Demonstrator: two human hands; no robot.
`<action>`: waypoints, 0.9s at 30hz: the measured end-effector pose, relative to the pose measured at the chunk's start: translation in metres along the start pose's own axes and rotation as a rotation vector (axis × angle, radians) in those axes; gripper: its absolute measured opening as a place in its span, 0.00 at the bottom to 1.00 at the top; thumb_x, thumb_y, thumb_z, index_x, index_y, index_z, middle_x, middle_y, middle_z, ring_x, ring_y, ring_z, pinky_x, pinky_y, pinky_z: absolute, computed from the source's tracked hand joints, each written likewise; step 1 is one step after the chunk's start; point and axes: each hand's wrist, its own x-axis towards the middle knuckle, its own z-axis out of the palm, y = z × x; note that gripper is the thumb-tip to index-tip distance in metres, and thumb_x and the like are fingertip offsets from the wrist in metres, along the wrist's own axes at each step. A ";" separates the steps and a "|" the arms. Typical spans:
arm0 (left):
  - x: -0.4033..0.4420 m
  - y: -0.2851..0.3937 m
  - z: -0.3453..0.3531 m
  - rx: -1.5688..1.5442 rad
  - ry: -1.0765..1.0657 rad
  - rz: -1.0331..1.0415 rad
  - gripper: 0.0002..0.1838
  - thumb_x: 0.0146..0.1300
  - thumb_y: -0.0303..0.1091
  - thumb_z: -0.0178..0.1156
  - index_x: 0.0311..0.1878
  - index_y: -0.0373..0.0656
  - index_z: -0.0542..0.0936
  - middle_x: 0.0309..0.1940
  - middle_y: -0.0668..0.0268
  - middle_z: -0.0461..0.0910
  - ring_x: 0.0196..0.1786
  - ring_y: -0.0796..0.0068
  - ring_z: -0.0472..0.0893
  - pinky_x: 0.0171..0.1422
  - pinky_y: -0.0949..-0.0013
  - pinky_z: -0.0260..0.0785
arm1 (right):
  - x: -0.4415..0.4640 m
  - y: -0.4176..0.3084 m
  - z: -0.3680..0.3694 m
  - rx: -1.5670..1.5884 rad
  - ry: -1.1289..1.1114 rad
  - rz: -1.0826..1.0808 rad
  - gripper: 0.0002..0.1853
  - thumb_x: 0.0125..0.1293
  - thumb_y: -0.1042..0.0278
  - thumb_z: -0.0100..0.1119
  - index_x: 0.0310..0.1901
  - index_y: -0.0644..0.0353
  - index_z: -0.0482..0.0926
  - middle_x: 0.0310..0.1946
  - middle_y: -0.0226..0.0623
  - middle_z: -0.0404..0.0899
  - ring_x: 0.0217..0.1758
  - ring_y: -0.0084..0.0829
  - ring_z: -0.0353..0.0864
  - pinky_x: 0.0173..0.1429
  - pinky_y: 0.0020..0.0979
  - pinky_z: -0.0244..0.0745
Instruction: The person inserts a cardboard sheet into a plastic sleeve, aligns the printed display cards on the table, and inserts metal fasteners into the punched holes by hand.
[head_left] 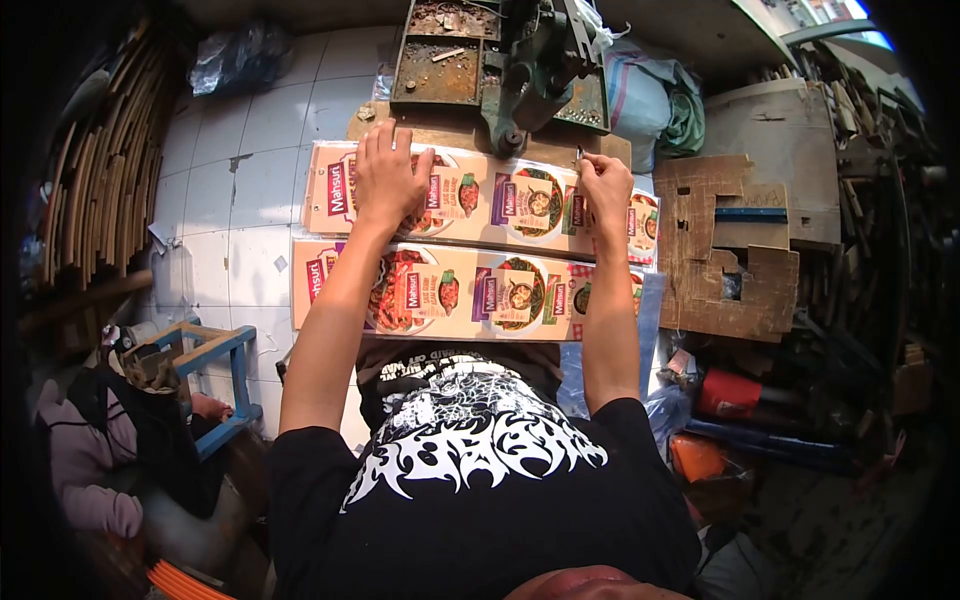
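Two long printed cardboard strips with "Mahsuri" lettering and food pictures lie across in front of me, a far strip [470, 208] and a near strip [458, 312]. My left hand [393, 182] rests on the far strip's left part, fingers stretched out and reaching past its upper edge. Over the right part of that strip, my right hand [606, 190] is closed in a pinch. A small shiny metal piece [579, 153] shows at its fingertips; its exact kind is too small to tell. Just beyond the strips stands a dark metal press [528, 85], its lower end close to the far strip's upper edge.
Rusty compartment trays [437, 72] with small loose parts flank the press. Worn brown cardboard [690, 220] lies at the right, with a white sack [640, 95] behind. Stacked boards [110, 150] lean at the left. A blue-framed stool [235, 370] and a seated person [90, 450] are at lower left.
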 end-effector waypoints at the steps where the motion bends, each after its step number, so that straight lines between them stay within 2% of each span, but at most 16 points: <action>1: 0.000 0.000 0.000 0.004 -0.003 -0.002 0.27 0.69 0.51 0.61 0.59 0.36 0.80 0.65 0.48 0.75 0.72 0.49 0.70 0.79 0.49 0.58 | -0.002 0.005 0.002 -0.001 0.001 0.001 0.14 0.63 0.59 0.67 0.39 0.61 0.92 0.36 0.52 0.89 0.42 0.50 0.89 0.56 0.46 0.77; 3: 0.000 0.001 0.000 -0.001 -0.007 0.000 0.27 0.69 0.51 0.60 0.59 0.36 0.80 0.65 0.48 0.75 0.72 0.49 0.70 0.80 0.48 0.58 | -0.004 0.011 0.004 -0.005 0.053 -0.079 0.13 0.64 0.62 0.71 0.42 0.64 0.91 0.36 0.49 0.90 0.39 0.41 0.91 0.48 0.37 0.83; 7: 0.000 0.001 0.000 -0.004 0.012 0.003 0.27 0.69 0.51 0.60 0.58 0.36 0.80 0.65 0.48 0.75 0.72 0.49 0.71 0.80 0.48 0.58 | -0.009 0.006 0.010 -0.009 0.121 -0.094 0.12 0.63 0.63 0.71 0.40 0.65 0.91 0.35 0.48 0.90 0.37 0.41 0.91 0.48 0.37 0.83; 10: -0.001 0.000 0.000 -0.019 0.016 0.001 0.27 0.69 0.51 0.61 0.58 0.37 0.81 0.65 0.48 0.76 0.71 0.49 0.71 0.79 0.48 0.58 | -0.011 0.003 0.010 -0.035 0.140 -0.077 0.13 0.62 0.62 0.73 0.39 0.65 0.90 0.33 0.46 0.89 0.36 0.41 0.90 0.48 0.37 0.83; 13: 0.001 0.000 0.000 -0.006 0.023 0.017 0.27 0.69 0.51 0.61 0.57 0.37 0.81 0.65 0.48 0.76 0.71 0.49 0.71 0.79 0.48 0.59 | -0.011 0.006 0.013 -0.040 0.154 -0.075 0.10 0.62 0.67 0.69 0.39 0.64 0.90 0.35 0.45 0.89 0.38 0.41 0.89 0.50 0.38 0.83; 15: 0.001 0.000 0.001 -0.009 0.023 0.014 0.26 0.68 0.51 0.62 0.57 0.37 0.81 0.65 0.48 0.76 0.71 0.49 0.71 0.79 0.48 0.59 | -0.013 0.013 0.023 0.120 0.331 -0.104 0.07 0.59 0.73 0.64 0.36 0.61 0.89 0.37 0.44 0.88 0.45 0.46 0.85 0.57 0.44 0.77; 18: 0.000 0.000 0.001 -0.011 0.023 0.011 0.26 0.68 0.51 0.62 0.57 0.37 0.81 0.65 0.48 0.76 0.71 0.49 0.71 0.79 0.48 0.59 | -0.013 0.021 0.023 0.046 0.376 -0.120 0.11 0.60 0.77 0.59 0.39 0.61 0.90 0.43 0.44 0.89 0.48 0.42 0.88 0.57 0.39 0.81; 19: 0.000 0.000 0.001 -0.013 0.026 0.012 0.26 0.68 0.51 0.62 0.57 0.37 0.80 0.65 0.48 0.76 0.71 0.49 0.71 0.79 0.48 0.59 | -0.013 0.020 0.024 0.039 0.381 -0.132 0.11 0.60 0.77 0.59 0.39 0.61 0.90 0.42 0.43 0.88 0.49 0.43 0.87 0.60 0.40 0.79; 27: 0.000 0.002 -0.003 -0.017 0.010 0.003 0.26 0.69 0.51 0.61 0.57 0.37 0.80 0.65 0.48 0.75 0.71 0.49 0.71 0.79 0.49 0.58 | -0.016 0.020 0.028 -0.015 0.375 -0.192 0.08 0.56 0.76 0.61 0.35 0.61 0.89 0.40 0.45 0.87 0.49 0.46 0.83 0.60 0.43 0.76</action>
